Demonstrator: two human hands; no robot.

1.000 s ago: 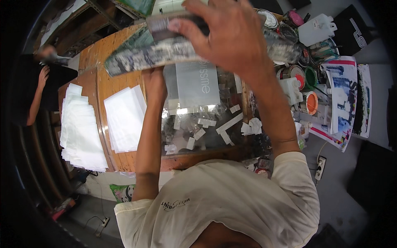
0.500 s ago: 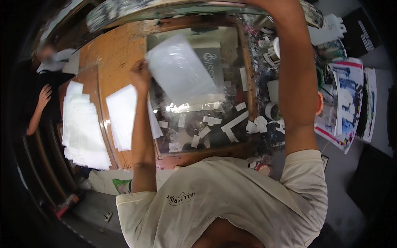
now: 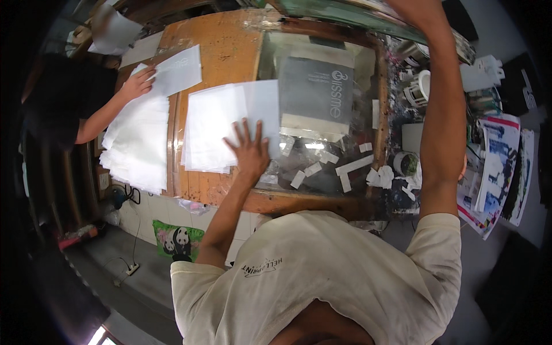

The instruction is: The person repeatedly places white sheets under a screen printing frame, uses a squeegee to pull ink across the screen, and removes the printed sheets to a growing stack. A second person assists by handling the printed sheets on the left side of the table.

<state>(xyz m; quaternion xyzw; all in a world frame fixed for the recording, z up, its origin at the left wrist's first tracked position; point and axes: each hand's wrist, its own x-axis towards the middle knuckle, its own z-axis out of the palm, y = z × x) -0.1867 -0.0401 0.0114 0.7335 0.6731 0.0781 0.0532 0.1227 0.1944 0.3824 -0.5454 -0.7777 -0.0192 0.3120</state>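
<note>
My left hand (image 3: pixel 249 150) lies spread, fingers apart, on a translucent white sheet (image 3: pixel 265 103). That sheet rests partly over a stack of similar white sheets (image 3: pixel 201 129) and overlaps the left edge of a glass panel set in the table. My right arm reaches up to a raised framed screen (image 3: pixel 351 18) along the far edge. The right hand (image 3: pixel 415 10) is at the screen's frame, its fingers cut off by the picture's top. On the glass, a dark grey printed layout (image 3: pixel 315 86) shows with pale borders.
At left a co-worker's hand (image 3: pixel 138 83) holds a printed sheet (image 3: pixel 179 72) beside a fanned pile of white sheets (image 3: pixel 135 144). Strips of white tape (image 3: pixel 356 165) lie on the glass. Tubs (image 3: pixel 418 89), crumpled paper (image 3: pixel 380 176) and colourful posters (image 3: pixel 489 172) crowd the right side.
My left hand has gone from pinching a translucent sheet above the glass to lying spread on a sheet by the stack. The co-worker's hand has come over the left pile. The view has shifted.
</note>
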